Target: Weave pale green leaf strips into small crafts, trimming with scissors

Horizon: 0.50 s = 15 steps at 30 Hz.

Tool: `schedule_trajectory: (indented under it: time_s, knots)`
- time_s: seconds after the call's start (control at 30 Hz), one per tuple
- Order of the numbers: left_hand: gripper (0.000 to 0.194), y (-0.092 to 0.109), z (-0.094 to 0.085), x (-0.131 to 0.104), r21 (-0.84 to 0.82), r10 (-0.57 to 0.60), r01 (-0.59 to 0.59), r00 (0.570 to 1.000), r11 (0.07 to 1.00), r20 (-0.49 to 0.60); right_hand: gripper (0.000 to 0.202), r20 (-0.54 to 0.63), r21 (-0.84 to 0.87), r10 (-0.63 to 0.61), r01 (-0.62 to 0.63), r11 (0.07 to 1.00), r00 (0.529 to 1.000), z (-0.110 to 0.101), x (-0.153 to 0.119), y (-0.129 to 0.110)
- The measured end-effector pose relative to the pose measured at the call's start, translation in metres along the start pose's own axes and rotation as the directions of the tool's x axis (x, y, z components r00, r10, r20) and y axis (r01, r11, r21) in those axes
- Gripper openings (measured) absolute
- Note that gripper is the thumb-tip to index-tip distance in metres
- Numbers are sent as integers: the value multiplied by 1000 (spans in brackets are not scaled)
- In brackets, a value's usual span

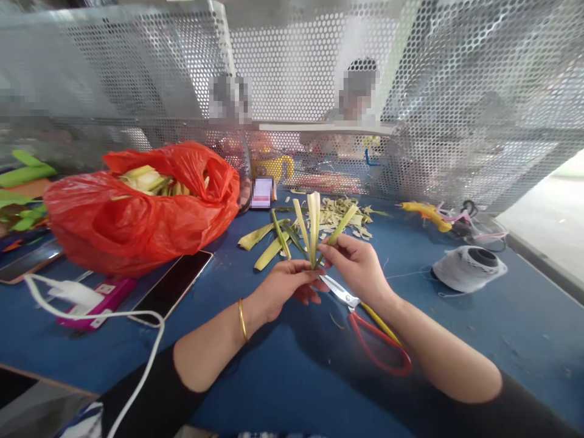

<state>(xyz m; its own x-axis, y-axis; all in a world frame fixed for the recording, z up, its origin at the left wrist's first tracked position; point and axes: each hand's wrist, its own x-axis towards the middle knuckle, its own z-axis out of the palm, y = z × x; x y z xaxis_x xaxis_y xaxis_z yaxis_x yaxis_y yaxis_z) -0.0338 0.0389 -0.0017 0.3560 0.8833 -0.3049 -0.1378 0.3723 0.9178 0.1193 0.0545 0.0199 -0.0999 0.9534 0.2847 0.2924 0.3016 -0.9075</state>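
My left hand (292,280) pinches the lower ends of several pale green-yellow leaf strips (313,222), which fan upward. One strip leaning to the right (342,224) is gripped near its base by my right hand (353,261), thumb and fingers pressed together. Just below both hands lie scissors (349,298) with red and yellow handles, blades pointing toward the fingers. More loose leaf strips (269,250) rest on the blue table beyond my left hand. A heap of small leaf trimmings (344,214) is behind the held strips.
On the left a red plastic bag (137,225) holds more strips. Beside it lie a dark phone (176,286), a magenta power strip (98,304) and a white cable (155,340). A thread spool (468,271) stands right. Behind a perforated metal screen (292,67) people sit.
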Motion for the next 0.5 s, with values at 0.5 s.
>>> schedule_trajectory:
  time_s: [0.5]
  knots:
    - [36,2,-2,3,-230,-162,164,986,959,28,39,113,357,320,-339,871,941,-4,12,14]
